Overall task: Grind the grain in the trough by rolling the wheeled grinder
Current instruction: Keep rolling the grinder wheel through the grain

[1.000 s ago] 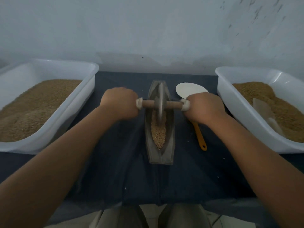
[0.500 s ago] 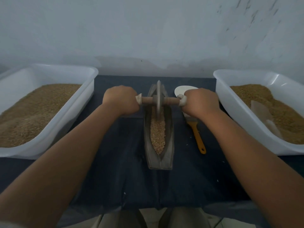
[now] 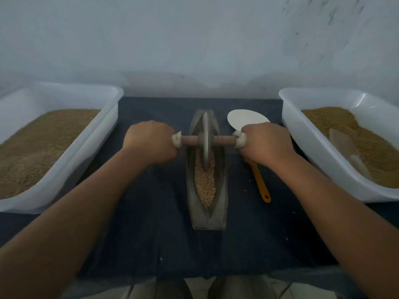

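Leftmost, a white tub [image 3: 86, 147] heaped with brown kernels or meal sits on the dark cloth [image 3: 151, 234], within easy reach, probably as stock or as a bin for finished batches; which of the two I cannot tell. Next comes the left hand [image 3: 151, 141], knuckles up, fingers curled tight round the white-wrapped end of the axle, the fingertips hidden beneath. The wheeled grinder [image 3: 206, 139] stands upright in the far half of the narrow boat-shaped trough [image 3: 207, 219], its disc set in the groove so that the sloping walls feed the grain [image 3: 205, 184] back under its edge. The grain lies along the bottom of the trough, mostly nearer the person than the wheel, and looks largely whole, so I judge the work far from done. The right hand [image 3: 263, 143] clamps the other end in the same way; an even grip on both sides should stop the disc from tilting. Under that hand lies a white spoon [image 3: 246, 120] with an orange handle, handy for scooping; a second tub [image 3: 319, 147], likewise filled, closes the row.
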Demonstrator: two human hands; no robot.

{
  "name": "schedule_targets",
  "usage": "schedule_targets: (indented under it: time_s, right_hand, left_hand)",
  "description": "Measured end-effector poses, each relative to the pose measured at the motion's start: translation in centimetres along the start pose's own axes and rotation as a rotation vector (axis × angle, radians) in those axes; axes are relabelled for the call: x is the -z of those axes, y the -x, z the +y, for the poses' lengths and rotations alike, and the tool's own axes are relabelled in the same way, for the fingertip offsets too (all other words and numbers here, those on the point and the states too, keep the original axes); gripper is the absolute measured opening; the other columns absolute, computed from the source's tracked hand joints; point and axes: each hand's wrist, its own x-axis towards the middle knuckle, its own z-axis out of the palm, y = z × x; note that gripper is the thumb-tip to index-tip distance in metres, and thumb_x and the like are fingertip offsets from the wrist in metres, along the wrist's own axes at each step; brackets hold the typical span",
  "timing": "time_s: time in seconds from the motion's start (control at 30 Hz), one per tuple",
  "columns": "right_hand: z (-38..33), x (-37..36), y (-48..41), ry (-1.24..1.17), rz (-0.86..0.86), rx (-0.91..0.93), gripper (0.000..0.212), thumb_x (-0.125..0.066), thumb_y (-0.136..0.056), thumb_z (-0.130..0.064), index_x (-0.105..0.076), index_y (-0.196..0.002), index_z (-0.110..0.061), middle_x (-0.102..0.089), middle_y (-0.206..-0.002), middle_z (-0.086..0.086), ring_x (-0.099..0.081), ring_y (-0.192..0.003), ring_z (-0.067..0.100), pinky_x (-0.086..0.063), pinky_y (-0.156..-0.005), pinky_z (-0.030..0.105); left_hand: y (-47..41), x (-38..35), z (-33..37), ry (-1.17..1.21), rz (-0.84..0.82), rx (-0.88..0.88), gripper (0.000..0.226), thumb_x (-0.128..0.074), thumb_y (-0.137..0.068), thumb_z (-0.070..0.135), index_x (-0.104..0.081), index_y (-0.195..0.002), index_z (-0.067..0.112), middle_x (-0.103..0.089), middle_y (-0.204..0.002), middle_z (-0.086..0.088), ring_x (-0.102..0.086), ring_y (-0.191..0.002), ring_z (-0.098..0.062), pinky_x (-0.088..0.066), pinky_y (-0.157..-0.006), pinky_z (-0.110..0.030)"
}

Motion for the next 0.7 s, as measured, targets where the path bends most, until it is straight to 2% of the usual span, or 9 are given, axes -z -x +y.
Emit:
schedule_targets:
  time_s: [0.07,0.13,0.23,0.33,0.4,0.5,0.6,0.63,0.7]
  right_hand:
    - [-0.2,-0.5,-1.7,0.015,0.042,-0.06,0.028,-0.054,-0.096,-0.048,-0.057,-0.076,-0.028,-0.059,-0.072,-0.004,-0.052,-0.064,0.015,-0.042,-0.062,0.034]
    - [-0.2,-0.7,-2.3,0.008,0.029,-0.071,0.026,-0.054,-0.097,-0.046,-0.06,-0.08,-0.027,-0.063,-0.077,-0.002,-0.057,-0.07,0.019,-0.048,-0.066,0.035]
    - [0.0,-0.1,-0.2,-0.027,-0.06,-0.044,0.041,-0.045,-0.097,-0.057,-0.061,-0.075,-0.027,-0.065,-0.073,-0.003,-0.06,-0.066,0.017,-0.05,-0.063,0.034]
    - [0.7,0.4,3.7,-0.047,-0.141,0.051,0.046,-0.031,-0.074,-0.068,-0.058,-0.07,-0.031,-0.06,-0.061,-0.009,-0.057,-0.058,0.01,-0.045,-0.053,0.031]
    - [1.1,0.5,5.6,-0.064,-0.143,0.07,0.048,-0.028,-0.067,-0.07,-0.058,-0.07,-0.033,-0.058,-0.058,-0.011,-0.055,-0.055,0.006,-0.043,-0.051,0.031]
    - [0.7,-0.3,4.6,-0.085,-0.062,0.047,0.039,-0.04,-0.079,-0.069,-0.056,-0.07,-0.035,-0.057,-0.06,-0.012,-0.054,-0.057,0.006,-0.044,-0.052,0.03]
    - [0.1,-0.7,0.5,-0.051,0.042,-0.005,0.027,-0.057,-0.094,-0.052,-0.061,-0.079,-0.03,-0.063,-0.073,-0.007,-0.062,-0.068,0.018,-0.054,-0.065,0.038]
    - [-0.1,-0.6,-0.8,-0.04,0.059,-0.019,0.024,-0.059,-0.095,-0.046,-0.063,-0.08,-0.027,-0.065,-0.075,-0.004,-0.063,-0.069,0.021,-0.053,-0.065,0.038]
    - [-0.3,-0.2,-2.5,-0.011,0.124,-0.011,0.029,-0.061,-0.091,-0.038,-0.056,-0.067,-0.023,-0.057,-0.063,-0.003,-0.054,-0.056,0.019,-0.04,-0.052,0.03]
  left_hand:
    - [-2.4,0.3,0.3,-0.016,0.026,0.03,0.031,-0.052,-0.08,0.05,-0.057,-0.066,0.023,-0.056,-0.069,0.007,-0.051,-0.06,-0.022,-0.042,-0.06,-0.031]
    - [-3.5,0.9,0.5,-0.021,0.01,0.016,0.03,-0.056,-0.083,0.049,-0.06,-0.07,0.022,-0.06,-0.072,0.005,-0.053,-0.061,-0.022,-0.043,-0.061,-0.032]
    - [-1.2,1.7,0.4,-0.027,-0.027,-0.06,0.028,-0.054,-0.085,0.05,-0.06,-0.071,0.026,-0.059,-0.072,0.007,-0.057,-0.065,-0.022,-0.042,-0.06,-0.031]
    - [3.9,1.4,0.1,-0.108,0.053,-0.156,0.029,-0.052,-0.082,0.05,-0.054,-0.064,0.028,-0.052,-0.059,0.01,-0.048,-0.05,-0.013,-0.028,-0.048,-0.024]
    - [5.8,1.2,-0.1,-0.137,0.132,-0.186,0.03,-0.055,-0.079,0.049,-0.049,-0.058,0.029,-0.045,-0.05,0.011,-0.041,-0.042,-0.01,-0.022,-0.046,-0.021]
    - [3.6,0.9,-0.1,-0.097,0.043,-0.122,0.03,-0.051,-0.082,0.052,-0.053,-0.062,0.029,-0.051,-0.058,0.011,-0.047,-0.05,-0.013,-0.027,-0.048,-0.024]
    - [-1.5,0.7,0.2,-0.016,-0.03,-0.017,0.027,-0.055,-0.081,0.049,-0.06,-0.069,0.026,-0.06,-0.072,0.009,-0.057,-0.065,-0.021,-0.042,-0.06,-0.031]
    - [-2.8,0.7,0.1,0.003,-0.034,0.015,0.025,-0.055,-0.08,0.047,-0.062,-0.07,0.025,-0.062,-0.074,0.007,-0.059,-0.067,-0.022,-0.045,-0.063,-0.032]
    - [-4.0,0.6,0.2,0.026,-0.024,0.042,0.027,-0.053,-0.079,0.046,-0.063,-0.069,0.023,-0.063,-0.071,0.005,-0.059,-0.064,-0.021,-0.046,-0.062,-0.032]
